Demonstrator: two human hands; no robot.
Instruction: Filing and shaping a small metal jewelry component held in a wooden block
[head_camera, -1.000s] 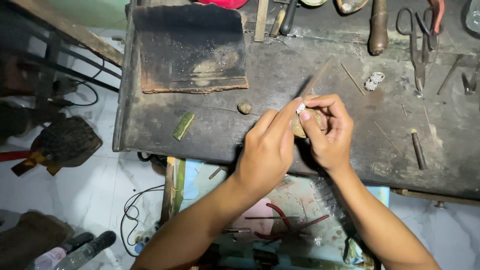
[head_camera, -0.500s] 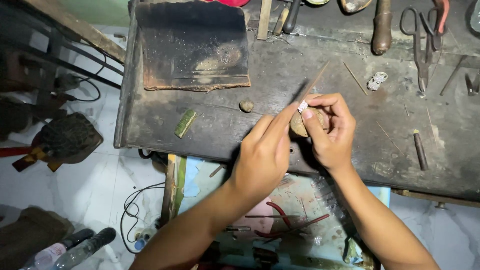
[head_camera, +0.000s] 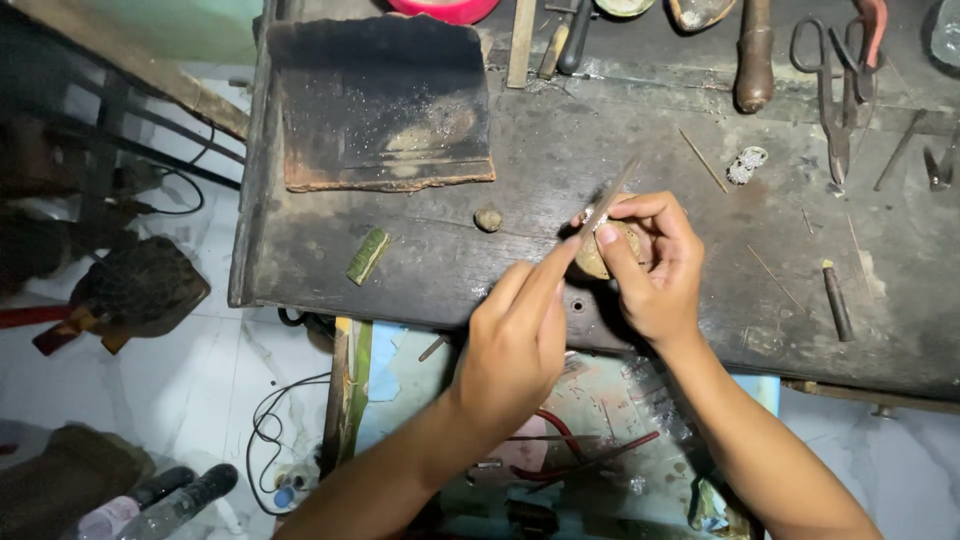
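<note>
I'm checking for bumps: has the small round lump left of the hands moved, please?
No. The small round lump still lies just below the lower right corner of the charred slab.

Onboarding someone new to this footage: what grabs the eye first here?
Centre frame: the left hand works a thin metal tool against a small tan round piece gripped in the right hand, over a dark, worn workbench. A charred slab lies at upper left; scissors at upper right.
</note>
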